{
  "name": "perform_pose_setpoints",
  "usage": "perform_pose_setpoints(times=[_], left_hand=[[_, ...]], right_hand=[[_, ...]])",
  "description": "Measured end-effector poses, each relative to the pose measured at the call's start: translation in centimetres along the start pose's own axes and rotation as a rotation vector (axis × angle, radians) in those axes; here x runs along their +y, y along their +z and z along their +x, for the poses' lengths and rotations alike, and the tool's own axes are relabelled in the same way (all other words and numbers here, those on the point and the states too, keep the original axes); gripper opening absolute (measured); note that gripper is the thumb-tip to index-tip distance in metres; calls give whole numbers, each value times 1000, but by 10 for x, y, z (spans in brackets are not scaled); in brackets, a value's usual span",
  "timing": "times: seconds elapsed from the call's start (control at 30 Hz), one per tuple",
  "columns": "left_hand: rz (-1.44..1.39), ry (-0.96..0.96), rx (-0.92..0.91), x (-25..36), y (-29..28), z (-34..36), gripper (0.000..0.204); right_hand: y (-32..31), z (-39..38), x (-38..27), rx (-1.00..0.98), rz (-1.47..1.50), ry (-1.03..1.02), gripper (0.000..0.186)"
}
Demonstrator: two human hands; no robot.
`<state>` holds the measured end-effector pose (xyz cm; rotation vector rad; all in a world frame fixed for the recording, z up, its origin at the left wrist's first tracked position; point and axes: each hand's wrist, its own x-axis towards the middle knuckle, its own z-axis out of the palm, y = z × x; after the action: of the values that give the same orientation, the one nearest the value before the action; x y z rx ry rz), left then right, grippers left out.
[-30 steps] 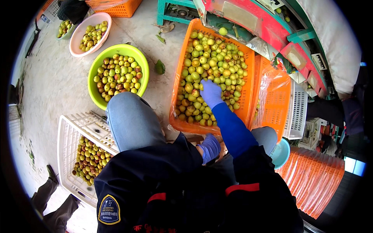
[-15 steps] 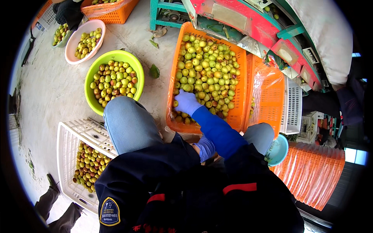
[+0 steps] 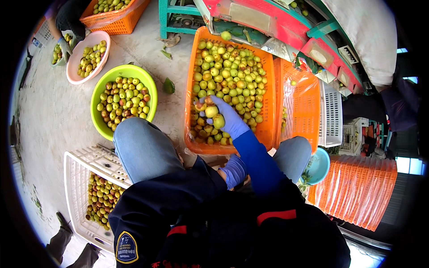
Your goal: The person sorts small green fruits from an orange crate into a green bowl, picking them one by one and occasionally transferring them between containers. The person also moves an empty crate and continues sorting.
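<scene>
My right hand, in a thin purple glove and blue sleeve, is above the near part of an orange crate lined with clear plastic. Its fingers curl around several green-and-brown jujubes, turned palm toward the left. More jujubes fill the crate below. My left hand, in the same kind of glove, lies low between my knees, beside the crate's near edge; its fingers are hidden behind my right sleeve. Left of the crate, a lime-green basin holds more jujubes.
A red-and-green machine borders the crate's far side, with one jujube at its edge. Another plastic-lined orange crate adjoins on the right. A white crate of jujubes stands at left. Beyond the pink basin is a co-worker's gloved hand.
My right hand has lifted from the crate's left side, moved right and turned over, now with several jujubes in it. A co-worker's hand has appeared by the pink basin. The view has shifted slightly.
</scene>
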<state>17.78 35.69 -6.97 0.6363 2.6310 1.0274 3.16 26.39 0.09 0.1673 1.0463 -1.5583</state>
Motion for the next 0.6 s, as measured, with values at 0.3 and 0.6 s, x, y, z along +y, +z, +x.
perform_pose_setpoints(times=[0.3, 0.6], left_hand=[[-58, 7, -107, 4, -41, -4, 29], [9, -64, -245, 4, -42, -9, 29]], right_hand=[[173, 96, -21, -133, -943, -623, 65], [-51, 56, -40, 937, -1653, -370, 28]])
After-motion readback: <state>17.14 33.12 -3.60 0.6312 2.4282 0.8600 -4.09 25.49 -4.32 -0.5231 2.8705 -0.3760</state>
